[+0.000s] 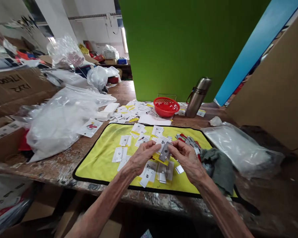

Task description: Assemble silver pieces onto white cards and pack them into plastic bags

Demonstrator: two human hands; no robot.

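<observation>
Both my hands meet over a yellow mat (pixel 99 165) with a black border. Together they pinch a small grey metal plate (pixel 165 152) with holes, held over a yellow-and-white card. My left hand (pixel 142 156) grips it from the left, my right hand (pixel 186 159) from the right. Several small white printed cards (pixel 124 140) lie scattered on the mat around my hands. A small heap of grey metal plates (pixel 190 141) with red bits lies just beyond my right hand.
A grey cloth (pixel 220 167) lies right of the mat, beside a clear plastic bag (pixel 240 148). Behind stand a red basket (pixel 166 106) and a steel flask (pixel 197 96). Large plastic bags (pixel 62 119) and cardboard boxes (pixel 17 87) crowd the left. A green panel (pixel 178 43) rises at the back.
</observation>
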